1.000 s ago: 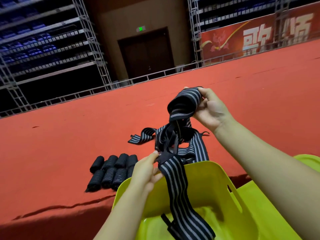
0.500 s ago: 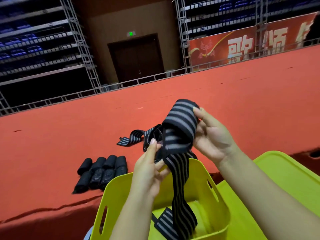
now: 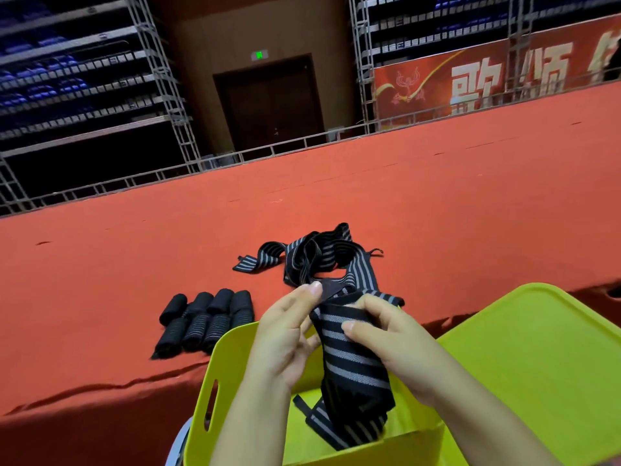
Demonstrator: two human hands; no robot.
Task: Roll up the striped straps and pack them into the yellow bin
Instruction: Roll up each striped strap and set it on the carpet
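Left hand (image 3: 285, 341), right hand (image 3: 386, 334) both pinch top end of striped strap (image 3: 349, 358) above yellow bin (image 3: 215, 375); soft, limp, light, likely stretchy; best gripped at end, rolled tight.

Eight rolled straps (image 3: 208, 319) lie in two rows of four. Unrolled straps (image 3: 319, 255) make one tangled pile — their number cannot be told. One yellow bin (image 3: 215, 381), one yellow lid (image 3: 537, 348), two hands — left hand (image 3: 285, 334) and right hand (image 3: 389, 334).

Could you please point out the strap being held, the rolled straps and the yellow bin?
Held strap (image 3: 349, 351), head view: on its striped face between the hands.
Rolled straps (image 3: 206, 319), head view: on the middle of the group on the red cloth.
Yellow bin (image 3: 228, 368), head view: on its left wall.
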